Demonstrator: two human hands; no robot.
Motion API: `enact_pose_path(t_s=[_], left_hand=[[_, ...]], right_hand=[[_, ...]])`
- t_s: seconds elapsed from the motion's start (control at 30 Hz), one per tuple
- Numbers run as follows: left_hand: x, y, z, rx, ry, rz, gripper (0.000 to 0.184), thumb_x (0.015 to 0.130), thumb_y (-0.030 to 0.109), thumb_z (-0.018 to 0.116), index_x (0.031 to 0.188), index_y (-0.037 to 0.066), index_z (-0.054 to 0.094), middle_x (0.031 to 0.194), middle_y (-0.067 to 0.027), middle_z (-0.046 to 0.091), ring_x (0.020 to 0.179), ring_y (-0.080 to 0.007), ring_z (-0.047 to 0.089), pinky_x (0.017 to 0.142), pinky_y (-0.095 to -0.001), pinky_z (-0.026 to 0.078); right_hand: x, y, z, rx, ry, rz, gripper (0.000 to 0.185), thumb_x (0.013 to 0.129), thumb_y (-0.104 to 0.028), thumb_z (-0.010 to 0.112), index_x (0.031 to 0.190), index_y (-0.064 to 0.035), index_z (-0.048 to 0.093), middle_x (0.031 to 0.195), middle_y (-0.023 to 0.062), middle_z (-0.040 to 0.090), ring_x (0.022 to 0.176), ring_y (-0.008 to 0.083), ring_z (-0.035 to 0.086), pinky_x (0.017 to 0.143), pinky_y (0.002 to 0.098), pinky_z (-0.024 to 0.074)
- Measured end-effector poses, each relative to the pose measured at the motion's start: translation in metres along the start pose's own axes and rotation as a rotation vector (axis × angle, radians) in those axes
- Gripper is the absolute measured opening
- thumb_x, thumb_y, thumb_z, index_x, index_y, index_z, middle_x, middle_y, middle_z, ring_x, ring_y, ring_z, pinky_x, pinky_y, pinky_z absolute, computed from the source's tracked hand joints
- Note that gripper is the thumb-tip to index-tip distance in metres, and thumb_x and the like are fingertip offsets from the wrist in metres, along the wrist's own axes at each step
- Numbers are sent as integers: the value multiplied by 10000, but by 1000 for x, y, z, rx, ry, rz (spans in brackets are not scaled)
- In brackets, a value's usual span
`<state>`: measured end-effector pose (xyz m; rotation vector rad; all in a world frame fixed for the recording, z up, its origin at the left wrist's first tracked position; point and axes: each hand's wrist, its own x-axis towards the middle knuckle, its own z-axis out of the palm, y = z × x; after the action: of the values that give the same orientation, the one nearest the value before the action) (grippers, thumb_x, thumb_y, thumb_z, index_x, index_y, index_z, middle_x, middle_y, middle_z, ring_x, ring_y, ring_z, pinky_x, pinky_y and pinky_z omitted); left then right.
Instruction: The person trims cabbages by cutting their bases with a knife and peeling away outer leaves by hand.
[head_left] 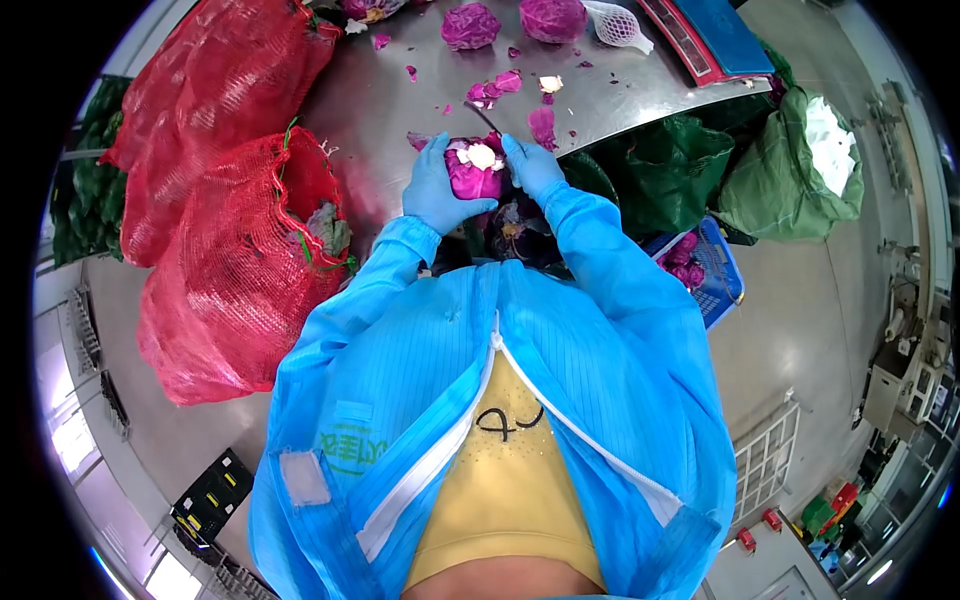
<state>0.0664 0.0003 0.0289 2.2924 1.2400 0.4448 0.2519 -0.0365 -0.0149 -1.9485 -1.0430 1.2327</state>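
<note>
Both my hands wear blue gloves and meet around a purple cabbage (474, 184) at the near edge of the metal table. Its pale cut stem (479, 157) faces up. My left hand (438, 188) is wrapped round the cabbage's left side, thumb beneath it. At the right side, my right hand (531, 166) has closed fingers round a knife, whose dark narrow blade (482, 117) points up and left over the table. Dark outer leaves (518, 232) lie just below the cabbage, near my body.
Red mesh sacks (240, 270) stand at the left. Two cabbages (470, 26), leaf scraps (495, 88) and a white net (617, 25) lie on the metal table (385, 95). Green sacks (680, 170) and a blue basket (718, 272) are at the right.
</note>
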Motion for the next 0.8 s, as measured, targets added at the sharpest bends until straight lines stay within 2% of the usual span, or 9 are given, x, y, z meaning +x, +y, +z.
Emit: enact_pose_path(t_s=[0.07,0.2,0.33,0.4,0.47,0.53,0.67,0.77,0.8], left_hand=[[-6,-4,1,-14,-1,49,1142,477,437,856,1363,8,278,1343,-191,383,1240,-346,392,1045,-396,341],[-15,-15,-1,-176,-16,43,1169,465,408,866,1377,11,251,1363,-194,357,1253,-344,377,1066,-387,321],[-24,-33,1,-295,12,82,1180,447,327,893,1382,15,245,1353,-176,361,1246,-319,390,1060,-369,330],[-25,-40,6,-348,30,91,1181,440,300,902,1381,19,247,1349,-172,357,1245,-313,390,1056,-365,336],[-28,-43,9,-379,63,161,1179,441,309,903,1382,26,251,1350,-175,354,1244,-314,390,1055,-372,336],[-33,-48,8,-394,49,223,1189,450,340,903,1391,40,241,1370,-175,341,1266,-315,372,1066,-378,322],[-50,-73,23,-523,49,179,1215,444,377,904,1398,53,224,1395,-161,318,1280,-313,358,1069,-388,323],[-46,-74,24,-579,74,195,1227,434,397,903,1401,65,224,1403,-157,302,1279,-312,358,1065,-385,330],[-45,-72,22,-582,71,190,1227,434,397,903,1401,65,224,1403,-157,302,1279,-312,358,1065,-385,330]], right_hand=[[7,0,-6,45,40,107,577,908,-557,391,1141,-67,588,834,142,661,624,236,633,651,352,490],[-2,-8,-11,-4,-64,-85,512,822,-534,567,973,-50,638,736,80,637,607,179,600,618,312,480],[9,4,14,245,-8,50,435,761,-487,661,757,-53,628,660,49,604,603,147,583,594,286,471],[24,11,22,234,21,-18,395,767,-450,644,774,-55,649,693,91,638,655,217,624,620,339,489],[37,21,26,-76,323,-1,336,760,-366,674,781,-34,624,675,110,636,602,246,619,583,379,477],[38,27,14,-160,429,77,325,756,-389,625,909,-105,666,887,168,654,861,361,617,756,458,486],[20,37,4,-170,395,55,485,717,-475,691,961,-62,623,933,175,646,872,383,607,742,457,485],[-4,21,10,-107,470,61,530,707,-490,721,976,-49,602,890,138,658,807,314,640,702,401,497],[-8,14,16,152,381,18,514,715,-473,729,967,-45,599,875,109,654,790,258,633,696,365,495]])
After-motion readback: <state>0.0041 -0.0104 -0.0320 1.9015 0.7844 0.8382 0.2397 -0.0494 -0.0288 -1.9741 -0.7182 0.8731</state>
